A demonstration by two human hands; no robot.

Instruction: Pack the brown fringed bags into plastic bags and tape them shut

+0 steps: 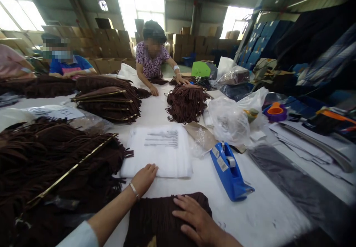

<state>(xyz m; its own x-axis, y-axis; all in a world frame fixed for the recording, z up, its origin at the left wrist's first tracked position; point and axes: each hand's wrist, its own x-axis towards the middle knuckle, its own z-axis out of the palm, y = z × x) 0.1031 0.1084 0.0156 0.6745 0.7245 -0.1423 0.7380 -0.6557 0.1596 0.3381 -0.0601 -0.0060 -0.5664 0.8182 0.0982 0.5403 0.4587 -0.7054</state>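
My left hand (145,178) rests on the near edge of a stack of white plastic bags (160,156) with dark printed lines, its fingers stretched out. Under my right hand (194,217), which lies flat with fingers spread, is a dark brown fringed piece (155,217) at the table's near edge. To the left, a large heap of brown fringed pieces (52,158) carries a long gold-coloured zipper or strip (75,173). A blue tape dispenser (229,173) stands on the white table right of the bags.
More brown fringed stacks (111,100) and a fringed bundle (187,104) lie farther back. Across the table a person (152,54) reaches toward that bundle. Crumpled clear plastic (229,115), an orange and purple tape roll (275,110) and a dark grey flat sheet (294,184) are at right.
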